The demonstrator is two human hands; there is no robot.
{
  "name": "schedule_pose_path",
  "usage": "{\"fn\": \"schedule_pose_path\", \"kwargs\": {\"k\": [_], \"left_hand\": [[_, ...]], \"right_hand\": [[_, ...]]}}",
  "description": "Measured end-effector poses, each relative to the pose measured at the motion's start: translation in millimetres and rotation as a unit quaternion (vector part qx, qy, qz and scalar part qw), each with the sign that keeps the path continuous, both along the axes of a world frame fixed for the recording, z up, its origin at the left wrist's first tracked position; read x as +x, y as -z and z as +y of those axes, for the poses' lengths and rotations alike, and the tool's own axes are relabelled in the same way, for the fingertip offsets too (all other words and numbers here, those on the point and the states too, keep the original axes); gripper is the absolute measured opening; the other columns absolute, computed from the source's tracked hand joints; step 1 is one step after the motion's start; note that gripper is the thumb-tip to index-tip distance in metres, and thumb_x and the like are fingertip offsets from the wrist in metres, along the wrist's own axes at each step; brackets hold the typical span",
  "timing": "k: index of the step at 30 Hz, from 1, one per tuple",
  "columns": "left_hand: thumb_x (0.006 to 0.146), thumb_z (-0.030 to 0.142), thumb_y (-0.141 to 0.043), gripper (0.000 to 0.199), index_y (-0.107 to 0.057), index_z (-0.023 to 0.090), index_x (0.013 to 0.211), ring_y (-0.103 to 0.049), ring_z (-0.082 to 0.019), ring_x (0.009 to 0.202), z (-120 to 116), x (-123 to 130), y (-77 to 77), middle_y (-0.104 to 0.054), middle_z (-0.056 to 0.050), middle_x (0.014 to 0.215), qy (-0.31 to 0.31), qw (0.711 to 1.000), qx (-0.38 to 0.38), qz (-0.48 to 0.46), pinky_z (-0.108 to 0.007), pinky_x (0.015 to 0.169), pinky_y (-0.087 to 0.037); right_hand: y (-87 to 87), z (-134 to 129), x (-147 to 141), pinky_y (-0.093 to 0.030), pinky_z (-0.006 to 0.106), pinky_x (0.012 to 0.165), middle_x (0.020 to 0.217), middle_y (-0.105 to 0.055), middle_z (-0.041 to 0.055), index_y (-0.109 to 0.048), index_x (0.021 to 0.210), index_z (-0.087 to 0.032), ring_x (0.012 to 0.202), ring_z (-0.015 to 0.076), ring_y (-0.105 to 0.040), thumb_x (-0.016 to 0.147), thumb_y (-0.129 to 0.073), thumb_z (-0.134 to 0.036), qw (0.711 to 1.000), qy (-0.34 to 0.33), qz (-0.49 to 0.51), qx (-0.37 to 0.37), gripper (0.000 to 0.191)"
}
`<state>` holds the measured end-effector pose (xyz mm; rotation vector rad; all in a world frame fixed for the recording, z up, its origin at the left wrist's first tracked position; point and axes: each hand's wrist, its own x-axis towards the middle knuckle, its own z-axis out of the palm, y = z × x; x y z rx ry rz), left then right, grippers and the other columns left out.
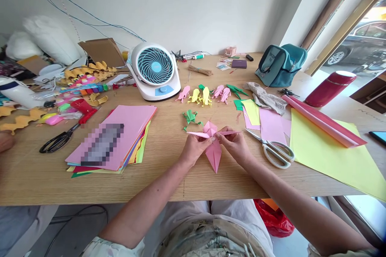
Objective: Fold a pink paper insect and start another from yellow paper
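Note:
A pink folded paper figure (214,156) lies at the table's front middle, with a long point toward me and thin points out to either side. My left hand (197,146) is closed on its left part, thumb pressed near the centre. On the other side, my right hand (233,144) pinches the right part, its thumb and fingers at the middle too. Just behind the figure sits a green folded paper frog (190,117). White-handled scissors (276,150) lie to the right of my right hand.
Several small paper frogs (206,96) stand farther back. A stack of coloured paper (132,120) lies left, near black scissors (57,141). A fan (155,70) stands behind. Yellow sheets (334,156), a pink roll (322,120) and a red flask (330,88) occupy the right. Another person's hand (6,141) shows far left.

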<state>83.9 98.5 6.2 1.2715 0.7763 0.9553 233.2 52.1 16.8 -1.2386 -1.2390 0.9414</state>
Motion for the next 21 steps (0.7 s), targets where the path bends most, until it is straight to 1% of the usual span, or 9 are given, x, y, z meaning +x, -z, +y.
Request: {"fn": "schedule_pose_path", "kwargs": {"k": [4, 7, 9, 12, 16, 19, 21], "left_hand": [[0.068, 0.043, -0.081, 0.031, -0.071, 0.014, 0.070, -0.056, -0.014, 0.066, 1, 1, 1.8, -0.066, -0.002, 0.069, 0.005, 1.000, 0.011, 0.023, -0.023, 0.062, -0.042], [0.068, 0.042, -0.081, 0.029, -0.070, 0.015, 0.071, -0.055, -0.013, 0.067, 1, 0, 0.4, -0.065, -0.002, 0.070, 0.003, 1.000, 0.013, 0.007, -0.023, 0.063, -0.042], [0.066, 0.039, -0.083, 0.028, -0.071, 0.015, 0.074, -0.056, -0.013, 0.070, 1, -1, -3.6, -0.066, -0.002, 0.074, 0.005, 1.000, 0.010, -0.011, -0.023, 0.067, -0.043], [0.063, 0.037, -0.086, 0.029, -0.072, 0.016, 0.076, -0.058, -0.015, 0.075, 0, -3, -12.3, -0.067, -0.003, 0.078, 0.016, 0.999, -0.015, -0.038, -0.025, 0.071, -0.044], [0.060, 0.038, -0.086, 0.030, -0.072, 0.016, 0.076, -0.059, -0.014, 0.075, -1, -3, -18.4, -0.067, -0.002, 0.077, 0.039, 0.994, -0.076, -0.067, -0.025, 0.072, -0.044], [0.058, 0.038, -0.088, 0.032, -0.072, 0.016, 0.074, -0.058, -0.013, 0.071, 0, -3, -15.6, -0.068, -0.001, 0.075, 0.033, 0.990, -0.116, -0.070, -0.024, 0.069, -0.043], [0.058, 0.037, -0.088, 0.031, -0.072, 0.015, 0.072, -0.056, -0.012, 0.070, 1, -3, -12.2, -0.067, -0.001, 0.074, 0.020, 0.991, -0.112, -0.072, -0.023, 0.069, -0.042]], "right_hand": [[1.5, 0, -1, -0.041, 0.029, 0.059, 0.071, -0.059, 0.0044, -0.063, 0.071, -0.019, 0.069, 0.0178, -0.051, 0.076, -0.066, -0.063, 1.000, 0.015, -0.018, 0.006, 0.045], [0.4, -1, -1, -0.042, 0.030, 0.062, 0.073, -0.062, 0.0046, -0.066, 0.073, -0.019, 0.070, 0.0177, -0.053, 0.072, -0.070, -0.062, 1.000, 0.010, 0.012, 0.003, 0.043], [-0.5, -1, 2, -0.042, 0.030, 0.063, 0.073, -0.062, 0.0040, -0.068, 0.071, -0.019, 0.070, 0.0168, -0.052, 0.069, -0.074, -0.061, 0.999, 0.010, 0.039, 0.001, 0.042], [0.3, -1, 8, -0.042, 0.030, 0.065, 0.073, -0.064, 0.0045, -0.070, 0.066, -0.019, 0.068, 0.0155, -0.052, 0.072, -0.072, -0.061, 0.998, -0.010, 0.066, -0.007, 0.042], [4.0, 0, 13, -0.045, 0.030, 0.069, 0.072, -0.068, 0.0061, -0.073, 0.071, -0.019, 0.068, 0.0157, -0.055, 0.081, -0.063, -0.061, 0.992, -0.062, 0.100, -0.034, 0.044], [4.1, 1, 13, -0.044, 0.031, 0.069, 0.071, -0.068, 0.0063, -0.073, 0.070, -0.018, 0.068, 0.0163, -0.056, 0.082, -0.060, -0.062, 0.994, -0.055, 0.083, -0.037, 0.047], [2.3, 0, 11, -0.043, 0.031, 0.067, 0.070, -0.067, 0.0064, -0.072, 0.068, -0.018, 0.067, 0.0166, -0.056, 0.082, -0.059, -0.064, 0.998, -0.037, 0.051, -0.025, 0.049]]}}
